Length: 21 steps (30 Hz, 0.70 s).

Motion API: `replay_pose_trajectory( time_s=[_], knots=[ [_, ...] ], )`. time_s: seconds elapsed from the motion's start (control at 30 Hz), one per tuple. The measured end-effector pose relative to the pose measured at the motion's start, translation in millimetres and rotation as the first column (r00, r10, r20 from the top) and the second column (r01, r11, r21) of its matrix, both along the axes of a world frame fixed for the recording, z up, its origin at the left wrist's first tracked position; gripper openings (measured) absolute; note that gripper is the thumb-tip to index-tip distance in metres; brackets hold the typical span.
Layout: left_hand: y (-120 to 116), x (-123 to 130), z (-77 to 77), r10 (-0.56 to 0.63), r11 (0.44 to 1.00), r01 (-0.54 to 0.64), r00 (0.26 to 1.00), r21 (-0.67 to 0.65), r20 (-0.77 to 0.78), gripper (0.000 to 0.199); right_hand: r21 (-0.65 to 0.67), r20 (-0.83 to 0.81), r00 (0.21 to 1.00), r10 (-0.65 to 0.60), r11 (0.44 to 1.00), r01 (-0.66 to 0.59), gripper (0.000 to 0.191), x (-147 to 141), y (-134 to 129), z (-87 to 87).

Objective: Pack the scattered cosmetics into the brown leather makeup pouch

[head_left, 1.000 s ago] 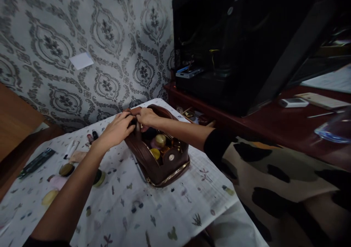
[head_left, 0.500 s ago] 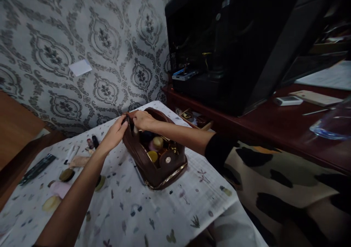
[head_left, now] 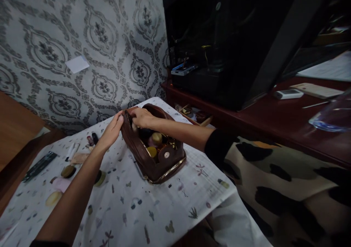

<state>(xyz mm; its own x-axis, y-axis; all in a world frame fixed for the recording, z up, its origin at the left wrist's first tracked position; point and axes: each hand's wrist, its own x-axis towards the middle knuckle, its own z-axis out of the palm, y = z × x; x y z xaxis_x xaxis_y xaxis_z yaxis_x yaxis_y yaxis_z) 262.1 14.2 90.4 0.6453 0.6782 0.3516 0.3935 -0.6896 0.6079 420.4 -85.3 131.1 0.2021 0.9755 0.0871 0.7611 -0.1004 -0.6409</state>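
A brown leather bag [head_left: 136, 158] with gold zips stands unzipped on a white patterned cloth [head_left: 142, 210]. My left hand [head_left: 112, 130] is closed on the rim at its far left corner. My right hand [head_left: 141, 117] reaches over the opening to the same end, its fingers curled just inside the bag. A small pale item [head_left: 134, 127] shows beneath those fingers, too dark to name. Inside the bag lie a round gold-capped container [head_left: 157, 139], a yellow lid [head_left: 152, 152] and other things in shadow. A round snap [head_left: 166, 154] sits on the near flap.
Left of the bag are a pink bottle [head_left: 60, 184], a round yellow-capped container [head_left: 53, 198], a dark patterned case [head_left: 40, 166] and several cosmetics, partly behind my left forearm. A large black computer case [head_left: 208, 86] stands on the dark red desk [head_left: 290, 126] at right, above an open drawer [head_left: 196, 121].
The view has shifted slightly. Both hands stay at the bag's far left end, with my right fingers a little further left along the inside.
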Motion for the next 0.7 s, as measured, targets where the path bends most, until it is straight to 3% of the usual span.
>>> replay_pose_trajectory(
  time_s=[0.17,0.27,0.37,0.47,0.57,0.63,0.7],
  knots=[
    [-7.6,-4.5,-1.5,-0.004,0.999,0.005,1.000,0.050,-0.010,0.065,-0.042,-0.016,0.996,-0.085,0.996,0.084,0.037,-10.2,-16.1,4.3],
    [-9.4,-2.0,-3.7,0.013,0.997,-0.013,1.000,0.076,0.001,0.063,-0.109,-0.179,0.982,-0.058,0.993,0.039,0.040,-19.1,-20.2,2.4],
    [-10.9,-0.7,-5.3,0.021,1.000,-0.022,0.999,0.016,0.043,0.062,-0.040,-0.447,0.891,-0.077,0.997,0.066,0.033,-24.2,-17.9,0.0],
    [-12.4,-1.7,-6.0,0.006,0.998,-0.002,0.998,-0.070,0.068,0.064,0.060,-0.667,0.738,-0.099,0.981,0.186,0.030,-22.0,-16.7,1.8],
    [-13.4,-4.2,-5.0,0.009,0.998,-0.006,0.998,-0.066,0.055,0.067,0.040,-0.807,0.583,-0.099,0.974,0.221,0.024,-14.6,-19.8,6.0],
    [-14.7,-6.8,-3.8,0.026,0.997,-0.023,0.999,-0.078,0.040,0.068,0.051,-0.826,0.557,-0.081,0.975,0.218,0.022,-8.9,-23.0,7.3],
    [-17.5,-10.5,-3.3,0.042,0.992,-0.036,0.998,-0.123,0.041,0.069,0.097,-0.790,0.611,-0.050,0.974,0.205,0.021,-3.6,-26.2,6.7]
  ],
)
